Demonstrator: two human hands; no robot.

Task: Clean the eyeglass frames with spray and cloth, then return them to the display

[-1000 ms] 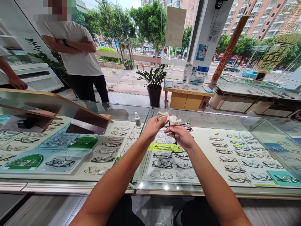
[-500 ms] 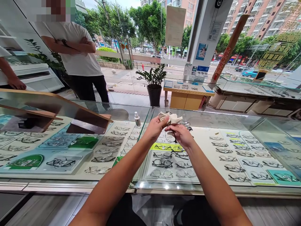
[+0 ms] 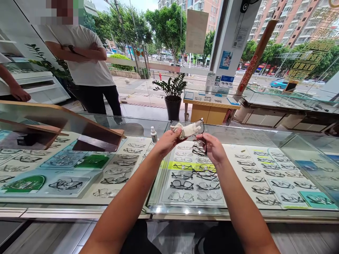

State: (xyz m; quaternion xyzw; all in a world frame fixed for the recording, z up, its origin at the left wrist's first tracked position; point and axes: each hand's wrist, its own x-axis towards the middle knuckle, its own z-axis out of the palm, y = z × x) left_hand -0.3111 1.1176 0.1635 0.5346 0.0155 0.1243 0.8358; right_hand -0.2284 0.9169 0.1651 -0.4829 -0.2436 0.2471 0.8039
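Above a glass display counter (image 3: 238, 135), my left hand (image 3: 166, 141) pinches a small white cloth (image 3: 185, 130) around one lens of a pair of black-framed glasses (image 3: 200, 139). My right hand (image 3: 213, 148) grips the same glasses from the right side, with the frame standing upright between the two hands. One clear lens shows above the cloth. Under the glass lie rows of spectacles (image 3: 189, 185) on white and coloured trays.
A small white spray bottle (image 3: 153, 135) stands on the counter left of my hands. A wooden stand (image 3: 63, 123) sits on the left. A person in a white shirt (image 3: 84, 67) stands behind the counter, arms folded. Another person's hand (image 3: 19, 93) rests at far left. A potted plant (image 3: 173, 91) stands beyond.
The glasses have been turned upright and lifted a little, so one lens now shows above the cloth. Both hands have moved slightly apart and upward.
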